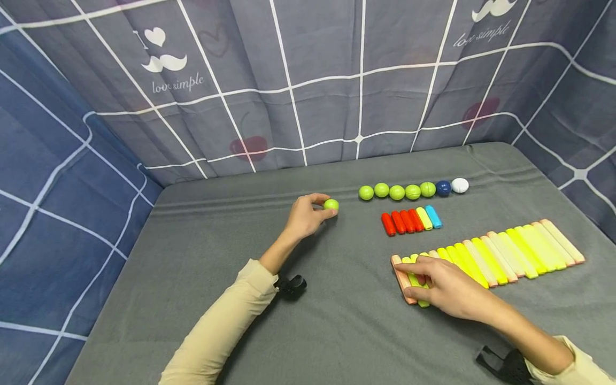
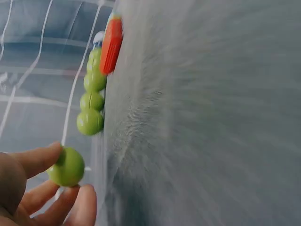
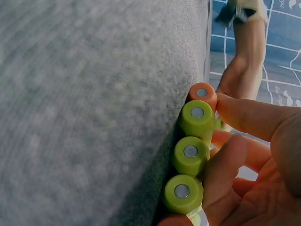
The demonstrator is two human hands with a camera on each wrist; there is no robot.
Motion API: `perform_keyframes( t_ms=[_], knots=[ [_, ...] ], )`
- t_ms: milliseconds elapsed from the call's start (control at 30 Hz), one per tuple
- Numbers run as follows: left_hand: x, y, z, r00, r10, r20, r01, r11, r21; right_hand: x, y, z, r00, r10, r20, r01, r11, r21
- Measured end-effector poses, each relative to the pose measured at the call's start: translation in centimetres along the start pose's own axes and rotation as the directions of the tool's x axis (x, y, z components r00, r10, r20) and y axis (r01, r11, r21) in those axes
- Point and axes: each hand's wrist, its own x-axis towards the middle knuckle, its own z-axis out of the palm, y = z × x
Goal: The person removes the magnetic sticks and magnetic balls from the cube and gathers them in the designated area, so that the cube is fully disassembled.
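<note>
My left hand [image 1: 307, 218] pinches a small lime-green ball [image 1: 331, 205] between thumb and fingertips. To its right, several matching green balls [image 1: 397, 192] form a line that ends in a dark blue ball [image 1: 443, 188] and a white one [image 1: 460, 185]. My right hand [image 1: 449, 289] holds a pale orange stick [image 1: 403, 283], thumb toward its near end and index finger at its far end. That stick heads a long slanted row of yellow and orange sticks [image 1: 522, 248]. In the right wrist view, round silvery discs show in the ends of the green-yellow sticks [image 3: 190, 151].
Behind the right hand lie several short red sticks [image 1: 404, 222], with a yellow stick [image 1: 424, 218] and a blue stick [image 1: 433, 216] beside them. Grey cloth [image 1: 216, 230] covers the table. A checked curtain [image 1: 317, 107] hangs around the back and sides.
</note>
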Motion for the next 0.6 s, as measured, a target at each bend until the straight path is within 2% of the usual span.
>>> perform_keyframes(
  t_ms=[100, 167, 300, 367, 500, 600],
  knots=[
    [1.9, 0.3, 1.2, 0.998, -0.054, -0.044, 0.053, 0.998, -0.018, 0.0, -0.1, 0.0, 1.0, 0.014, -0.002, -0.014, 1.0, -0.009],
    [2.8, 0.5, 1.9, 0.995, -0.086, -0.059, 0.082, 0.994, -0.067, 0.0, -0.1, 0.0, 1.0, 0.011, -0.001, -0.011, 1.0, -0.015],
    [4.2, 0.9, 3.1, 0.992, -0.108, -0.061, 0.095, 0.978, -0.185, 0.0, -0.1, 0.0, 1.0, 0.004, 0.002, -0.004, 1.0, -0.015],
    [4.6, 0.9, 3.5, 0.991, -0.118, -0.062, 0.102, 0.971, -0.216, 0.0, -0.1, 0.0, 1.0, 0.003, 0.008, -0.003, 1.0, -0.011],
    [4.9, 0.7, 4.1, 0.988, -0.128, -0.088, 0.107, 0.972, -0.21, 0.0, -0.1, 0.1, 1.0, 0.003, 0.016, -0.003, 1.0, -0.006],
    [5.0, 0.4, 4.3, 0.99, -0.101, -0.094, 0.084, 0.982, -0.168, -0.1, 0.0, 0.1, 1.0, 0.008, 0.022, -0.007, 1.0, -0.002]
  ],
)
